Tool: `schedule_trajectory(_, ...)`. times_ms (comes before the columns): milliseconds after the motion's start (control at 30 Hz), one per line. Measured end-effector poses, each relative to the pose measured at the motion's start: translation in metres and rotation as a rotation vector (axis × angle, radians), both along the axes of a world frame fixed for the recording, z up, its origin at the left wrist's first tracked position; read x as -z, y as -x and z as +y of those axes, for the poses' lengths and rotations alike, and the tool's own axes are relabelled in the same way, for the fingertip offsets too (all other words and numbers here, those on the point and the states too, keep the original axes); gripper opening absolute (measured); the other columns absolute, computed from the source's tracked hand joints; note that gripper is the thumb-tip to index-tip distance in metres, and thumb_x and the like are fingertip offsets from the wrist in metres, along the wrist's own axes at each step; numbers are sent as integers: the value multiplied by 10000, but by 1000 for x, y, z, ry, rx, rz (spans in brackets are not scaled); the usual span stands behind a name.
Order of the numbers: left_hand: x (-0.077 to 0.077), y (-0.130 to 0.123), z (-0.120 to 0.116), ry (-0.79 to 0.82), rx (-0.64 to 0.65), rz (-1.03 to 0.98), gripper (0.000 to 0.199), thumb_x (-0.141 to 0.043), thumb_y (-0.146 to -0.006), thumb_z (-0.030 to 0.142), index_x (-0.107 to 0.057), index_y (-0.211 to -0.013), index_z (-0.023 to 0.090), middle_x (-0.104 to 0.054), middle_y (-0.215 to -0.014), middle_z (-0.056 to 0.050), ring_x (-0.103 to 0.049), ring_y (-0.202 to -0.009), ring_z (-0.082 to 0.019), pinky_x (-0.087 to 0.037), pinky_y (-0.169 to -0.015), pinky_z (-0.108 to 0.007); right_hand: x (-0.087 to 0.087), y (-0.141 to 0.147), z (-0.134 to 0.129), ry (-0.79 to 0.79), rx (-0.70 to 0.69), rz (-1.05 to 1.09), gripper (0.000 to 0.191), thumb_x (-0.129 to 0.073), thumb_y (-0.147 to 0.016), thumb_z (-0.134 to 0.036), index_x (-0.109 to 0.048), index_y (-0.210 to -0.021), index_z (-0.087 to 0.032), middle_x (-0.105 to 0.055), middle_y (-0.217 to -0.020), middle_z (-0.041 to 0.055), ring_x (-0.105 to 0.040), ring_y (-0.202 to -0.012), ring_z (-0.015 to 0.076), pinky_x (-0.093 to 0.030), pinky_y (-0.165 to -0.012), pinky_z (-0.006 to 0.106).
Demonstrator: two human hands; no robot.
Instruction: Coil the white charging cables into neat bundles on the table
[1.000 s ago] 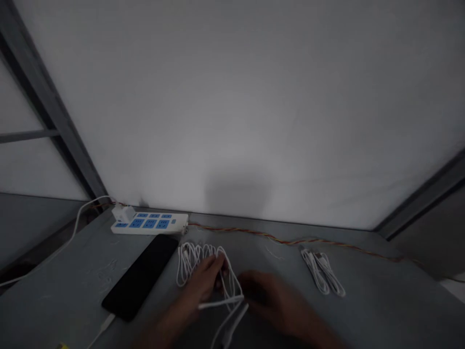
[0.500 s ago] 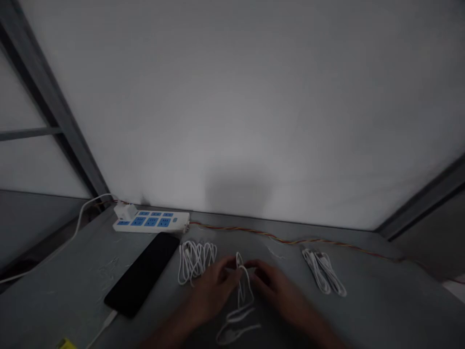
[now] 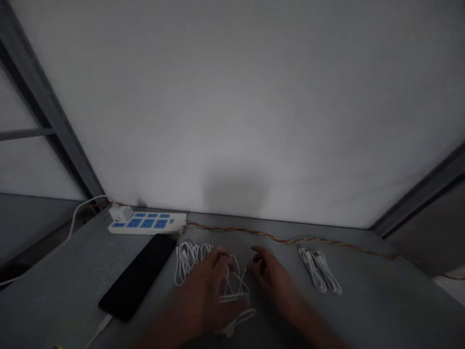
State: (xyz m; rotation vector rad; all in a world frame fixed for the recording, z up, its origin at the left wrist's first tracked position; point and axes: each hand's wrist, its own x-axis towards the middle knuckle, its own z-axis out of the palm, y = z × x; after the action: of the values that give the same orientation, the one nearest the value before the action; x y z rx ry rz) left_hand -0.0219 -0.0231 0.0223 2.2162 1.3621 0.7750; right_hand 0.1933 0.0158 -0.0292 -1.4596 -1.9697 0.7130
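Observation:
A loosely looped white cable (image 3: 234,296) lies between my two hands at the lower middle. My left hand (image 3: 212,286) has its fingers curled around the left side of the loops, with the thumb low across them. To the right, my right hand (image 3: 269,274) has bent fingers; its fingertips meet near a strand of the same cable, and the grip is too dark to make out fully. Just behind my left hand rests a coiled white cable (image 3: 187,259), partly covered by it. Two bundled white cables (image 3: 319,271) lie farther right.
A black phone (image 3: 140,276) with a white cable plugged in lies at the left. Behind it is a white power strip (image 3: 178,223) holding a white charger (image 3: 121,213). A twisted red-yellow wire (image 3: 261,233) runs along the wall (image 3: 236,121).
My left hand has spread wider, with its thumb lower over the cable. The cable loops have opened out between my hands. My right hand has drawn slightly away from my left. The view has shifted a little.

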Motion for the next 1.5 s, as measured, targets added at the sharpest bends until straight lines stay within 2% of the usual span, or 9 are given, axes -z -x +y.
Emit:
schedule_trajectory(200,6,3,-4,134,248,345,356,-785,-606,439,-659,-885,258,-658,-924,-10,-622,-807,-235,-476,-701,-312,-5,2,-5,-62,-235,-114,355,-474,-891,-133,-613,-1211,-198,-531,-1285,104,-532,-1148,215,-403,-1023,349)
schedule_trajectory(333,14,1,-4,118,265,421,190,-617,-781,260,-676,-962,258,-670,-968,-32,-640,-835,-230,-478,-701,-315,-11,-3,-4,-13,-270,-194,190,-515,-925,-212,-679,-1023,-210,-574,-1142,78,-574,-999,196,-454,-907,319)
schedule_trajectory(500,13,0,1,65,270,357,220,-512,-878,146,-669,-1009,229,-644,-1136,-50,-601,-1029,-235,-462,-900,-364,-17,-17,0,9,-257,-206,122,-540,-894,-221,-654,-921,-187,-616,-1004,60,-566,-964,211,-453,-823,305)
schedule_trajectory(733,15,-3,6,-51,260,317,206,-510,-904,127,-632,-1043,218,-606,-1248,-38,-570,-1122,-243,-413,-1005,-438,-20,-21,12,218,-82,342,250,-600,-824,-415,-648,-861,-173,-607,-724,0,-562,-668,165,-441,-634,269)
schedule_trajectory(833,20,-3,8,-113,230,303,176,-542,-874,125,-649,-979,217,-611,-1205,-53,-584,-1092,-242,-457,-940,-387,-17,-17,14,258,-1,565,378,-636,-791,-535,-647,-859,-163,-591,-737,5,-553,-668,158,-453,-624,264)
schedule_trajectory(933,23,-3,10,-82,172,263,189,-526,-879,147,-658,-991,224,-629,-1145,-59,-633,-963,-211,-499,-821,-328,-17,-13,12,293,19,603,417,-607,-815,-586,-616,-830,-170,-606,-783,22,-579,-737,175,-480,-654,271)
schedule_trajectory(1167,23,-3,9,40,149,65,255,-493,-819,64,-680,-897,217,-690,-1038,-16,-654,-936,-169,-487,-847,-279,-7,-10,12,309,39,434,428,-466,-873,-609,-584,-887,-197,-414,-529,-61,-428,-448,131,-348,-446,230)
schedule_trajectory(1367,22,-6,12,-14,-13,-76,199,-502,-840,134,-688,-796,187,-699,-895,-48,-662,-809,-172,-514,-776,-299,-5,-19,17,238,-9,309,394,-521,-862,-549,-622,-767,-180,-520,-623,-11,-486,-564,144,-352,-485,223)
schedule_trajectory(1500,31,-3,20,-100,-189,-265,267,-481,-856,146,-678,-1020,221,-656,-1167,-83,-666,-845,-172,-534,-783,-324,-14,-23,19,167,-7,414,372,-575,-829,-532,-648,-814,-168,-593,-669,8,-521,-618,151,-392,-552,234)
